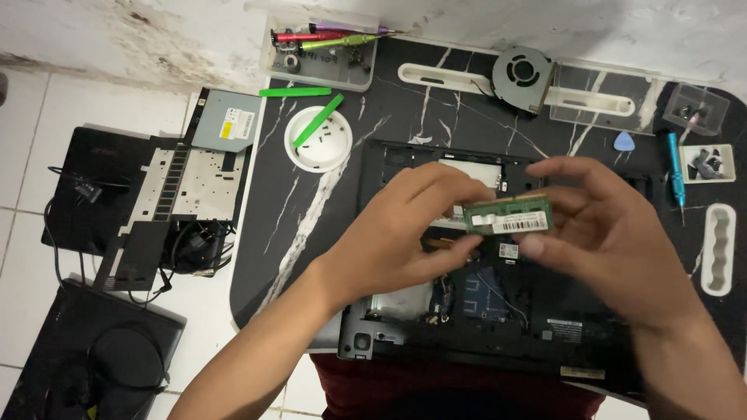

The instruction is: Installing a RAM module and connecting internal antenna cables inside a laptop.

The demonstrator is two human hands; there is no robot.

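Observation:
Both hands hold a small green memory module (510, 215) with a white label, level above an opened black laptop base (405, 330). My left hand (405, 229) pinches its left end with fingers and thumb. My right hand (603, 233) grips its right end, thumb under the lower edge. The laptop's inner boards and wires show below the hands, partly hidden by them.
On the black marbled table (311, 225) lie a white round dish (319, 144) with green pry tools, a cooling fan (523, 74), a blue screwdriver (675, 167), a blue pick, small parts trays and a screwdriver box (323, 47). Laptop panels and an optical drive (226, 120) lie on the tiled floor at left.

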